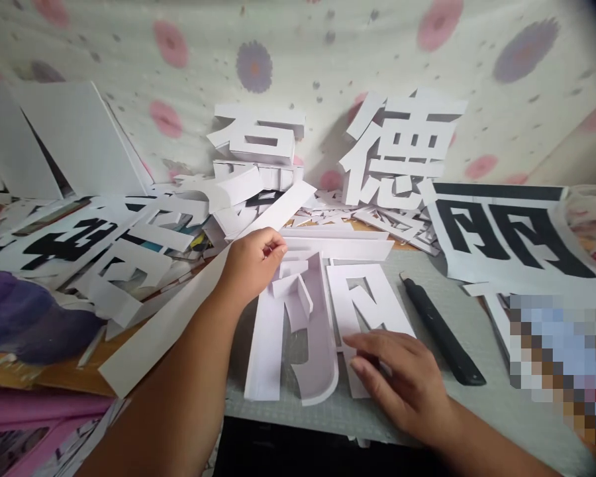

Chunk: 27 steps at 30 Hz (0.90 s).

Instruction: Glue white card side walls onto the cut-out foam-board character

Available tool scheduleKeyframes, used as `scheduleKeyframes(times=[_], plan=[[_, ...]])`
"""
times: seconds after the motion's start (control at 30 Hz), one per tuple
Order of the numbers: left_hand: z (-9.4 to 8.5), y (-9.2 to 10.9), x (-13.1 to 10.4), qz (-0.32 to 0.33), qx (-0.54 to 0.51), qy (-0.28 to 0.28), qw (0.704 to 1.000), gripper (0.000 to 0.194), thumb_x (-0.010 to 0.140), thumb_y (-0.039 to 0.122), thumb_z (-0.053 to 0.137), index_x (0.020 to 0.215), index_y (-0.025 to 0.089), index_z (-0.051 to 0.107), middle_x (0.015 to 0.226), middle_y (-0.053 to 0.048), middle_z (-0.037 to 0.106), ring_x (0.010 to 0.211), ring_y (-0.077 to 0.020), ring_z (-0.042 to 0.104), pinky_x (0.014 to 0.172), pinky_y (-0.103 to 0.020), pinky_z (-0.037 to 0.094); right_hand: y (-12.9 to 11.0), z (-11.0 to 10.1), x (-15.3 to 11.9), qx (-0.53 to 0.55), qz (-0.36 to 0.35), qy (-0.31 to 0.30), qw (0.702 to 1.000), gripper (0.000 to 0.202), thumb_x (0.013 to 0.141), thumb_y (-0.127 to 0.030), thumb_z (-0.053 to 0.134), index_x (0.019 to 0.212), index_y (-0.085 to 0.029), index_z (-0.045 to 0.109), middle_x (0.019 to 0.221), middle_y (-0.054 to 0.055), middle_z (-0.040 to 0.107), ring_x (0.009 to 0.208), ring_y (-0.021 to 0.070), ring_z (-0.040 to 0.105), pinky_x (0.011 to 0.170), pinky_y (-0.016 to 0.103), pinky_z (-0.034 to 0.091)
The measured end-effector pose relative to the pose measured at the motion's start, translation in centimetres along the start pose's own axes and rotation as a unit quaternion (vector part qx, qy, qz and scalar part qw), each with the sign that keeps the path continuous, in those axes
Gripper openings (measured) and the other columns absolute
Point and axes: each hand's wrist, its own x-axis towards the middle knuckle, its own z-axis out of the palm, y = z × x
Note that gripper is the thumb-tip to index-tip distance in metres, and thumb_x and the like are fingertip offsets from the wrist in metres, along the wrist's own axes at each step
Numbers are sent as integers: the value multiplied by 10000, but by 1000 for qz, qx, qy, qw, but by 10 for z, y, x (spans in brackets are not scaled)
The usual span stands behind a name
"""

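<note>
White foam-board character parts lie on the grey-green cutting mat. My left hand is closed at the upper left of the walled left part; what its pinched fingers hold, if anything, is too small to make out. My right hand has its fingers apart over the lower part of the flat right piece, holding nothing. Small upright strips stand inside the left part. A long white strip piece lies behind both parts. To the right of them rests a black-handled cutter.
Two finished raised white characters stand at the back among white offcuts. A printed sheet with black shapes lies at right. White boards lean at left, near a purple cloth.
</note>
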Motion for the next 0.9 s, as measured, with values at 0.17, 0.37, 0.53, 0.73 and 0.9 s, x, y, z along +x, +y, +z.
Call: scheduleKeyframes(times=[0.17, 0.37, 0.53, 0.73, 0.9], plan=[[0, -8, 3, -8, -8, -4, 1000, 97, 814, 257, 537, 783, 202, 611, 753, 21, 642, 706, -142, 581, 676, -262, 420, -2, 3, 2, -43, 3, 27, 999, 127, 913, -151, 517, 876, -165, 637, 655, 15, 661, 542, 137, 612, 519, 243, 463], [0, -7, 5, 3, 15, -36, 999, 116, 804, 255, 532, 739, 204, 614, 831, -8, 628, 778, -172, 579, 741, -307, 429, -4, 6, 2, -74, -1, 25, 997, 155, 918, -155, 494, 860, -156, 638, 618, 11, 625, 522, 134, 575, 518, 247, 436], [0, -4, 3, 7, 27, -90, 996, 119, 767, 252, 560, 680, 213, 632, 1025, -22, 613, 943, -205, 579, 884, -375, 443, 0, 8, 0, -76, 9, 16, 997, 154, 922, -150, 486, 863, -167, 627, 614, -5, 605, 528, 126, 553, 525, 241, 408], [-1, 0, -2, 19, 46, -112, 992, 125, 760, 265, 573, 664, 231, 645, 1189, -15, 569, 1141, -239, 512, 1019, -431, 393, 4, 9, -1, -61, -4, 14, 998, 133, 918, -131, 490, 869, -167, 609, 620, -6, 587, 522, 125, 536, 520, 246, 394], [0, 7, -6, 45, 85, -97, 991, 119, 755, 295, 583, 691, 248, 671, 1120, -21, 587, 1104, -239, 522, 1004, -436, 392, -1, 4, -2, -43, -19, 14, 999, 134, 926, -122, 473, 917, -164, 600, 636, 6, 603, 527, 139, 551, 508, 266, 422]])
